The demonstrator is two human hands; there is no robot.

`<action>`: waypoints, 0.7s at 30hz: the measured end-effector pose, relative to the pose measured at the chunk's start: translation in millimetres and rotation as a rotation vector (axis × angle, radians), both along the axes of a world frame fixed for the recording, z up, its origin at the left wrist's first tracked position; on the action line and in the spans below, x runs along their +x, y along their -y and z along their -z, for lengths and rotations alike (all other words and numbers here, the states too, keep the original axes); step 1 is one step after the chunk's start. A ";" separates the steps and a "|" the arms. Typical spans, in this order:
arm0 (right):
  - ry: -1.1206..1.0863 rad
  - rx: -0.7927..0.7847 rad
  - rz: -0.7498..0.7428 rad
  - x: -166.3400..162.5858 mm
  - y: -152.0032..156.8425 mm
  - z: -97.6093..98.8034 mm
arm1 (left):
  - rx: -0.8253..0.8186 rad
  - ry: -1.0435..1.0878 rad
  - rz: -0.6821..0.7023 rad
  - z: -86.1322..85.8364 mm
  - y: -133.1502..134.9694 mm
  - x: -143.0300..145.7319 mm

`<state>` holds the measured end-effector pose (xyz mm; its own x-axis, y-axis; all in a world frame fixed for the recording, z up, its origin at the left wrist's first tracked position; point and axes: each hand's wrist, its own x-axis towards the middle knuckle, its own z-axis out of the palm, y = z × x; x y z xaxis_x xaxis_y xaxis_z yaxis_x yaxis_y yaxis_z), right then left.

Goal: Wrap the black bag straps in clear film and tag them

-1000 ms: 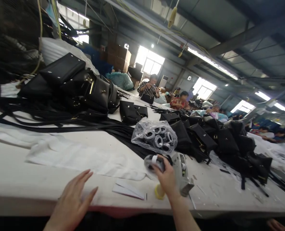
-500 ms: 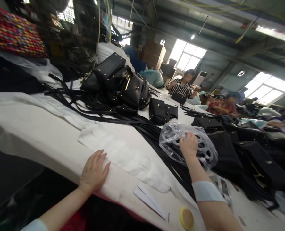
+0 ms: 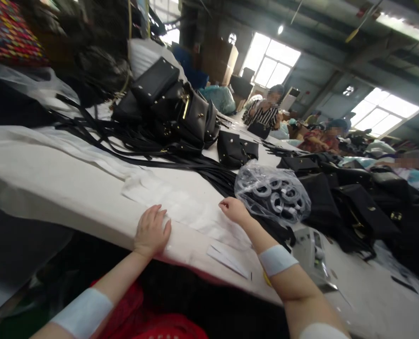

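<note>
My left hand (image 3: 152,230) lies flat on the near edge of the white-covered table (image 3: 78,174), fingers spread and holding nothing. Over the white cloth (image 3: 181,202), my right hand (image 3: 235,210) has its fingers curled together; whatever they hold, if anything, is hidden. Just beyond that hand sits a clear plastic bag (image 3: 273,190) with several grey and black rings or coils inside. Long black straps (image 3: 209,167) run across the table behind both hands. White paper strips (image 3: 228,261) lie near the front edge, between my arms.
Black handbags (image 3: 181,108) are piled at the back left, with a smaller black bag (image 3: 232,149) beside them. More black bags (image 3: 354,212) cover the right side. A grey-white device (image 3: 311,254) stands by my right forearm. A person in stripes (image 3: 266,113) works across the table.
My right hand has come off the plastic bag and moved left and toward me, over the white cloth, fingers now closed. My left hand stays on the table edge. The view has shifted slightly.
</note>
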<state>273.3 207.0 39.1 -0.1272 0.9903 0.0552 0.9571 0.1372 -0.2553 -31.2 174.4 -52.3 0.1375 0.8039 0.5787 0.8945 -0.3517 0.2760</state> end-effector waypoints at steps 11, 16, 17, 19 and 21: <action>0.065 0.221 0.390 89.0 224.0 6.2 | -0.056 0.136 0.052 2.7 0.5 8.0; 0.316 0.237 0.354 81.2 277.5 63.7 | -0.056 0.133 0.055 1.1 1.7 8.7; 0.350 0.242 0.375 79.3 279.9 70.9 | -0.054 0.126 0.053 1.2 1.6 8.6; 0.387 0.246 0.431 77.4 278.8 77.4 | -0.053 0.112 0.050 1.7 1.6 8.3; 0.398 0.225 0.452 77.5 272.6 74.2 | -0.058 0.098 0.046 1.8 1.8 8.0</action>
<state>350.8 -65.6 -35.2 0.2462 0.9209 0.3022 0.9487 -0.2928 0.1193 -23.2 172.6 -54.2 0.1206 0.8305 0.5439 0.8455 -0.3731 0.3821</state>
